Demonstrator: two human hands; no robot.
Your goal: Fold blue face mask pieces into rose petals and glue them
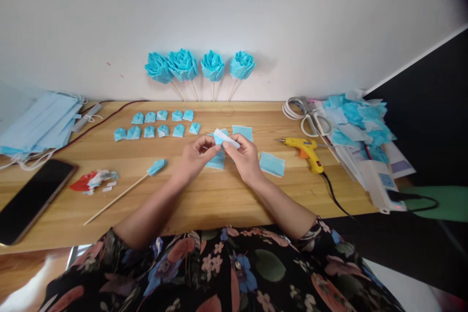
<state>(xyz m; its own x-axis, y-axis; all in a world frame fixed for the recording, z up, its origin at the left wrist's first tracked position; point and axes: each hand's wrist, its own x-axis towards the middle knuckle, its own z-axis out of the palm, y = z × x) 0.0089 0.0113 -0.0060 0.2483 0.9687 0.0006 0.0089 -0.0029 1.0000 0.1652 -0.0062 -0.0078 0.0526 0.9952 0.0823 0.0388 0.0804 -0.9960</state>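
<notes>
Between my two hands, above the middle of the table, is a small piece of blue and white mask fabric [225,138], partly folded. My left hand [197,156] pinches its left side between thumb and fingers. On the right side, my right hand [244,155] grips it the same way, thumb on top. Flat blue fabric rectangles lie under and around the hands, one blue rectangle [272,164] to the right and another blue piece [243,132] behind. Two rows of folded blue petals [149,131] lie farther back on the left. A stick with a blue wrapped tip [157,167] rests left of my left hand.
Several blue fabric flowers [212,66] on sticks lean against the wall. A yellow glue gun [305,148], scissors [315,124], tape rolls [293,107], blue scraps [358,117] and a white power strip [382,187] are right. Masks [40,122], scraps [91,181] and a phone [34,200] are left.
</notes>
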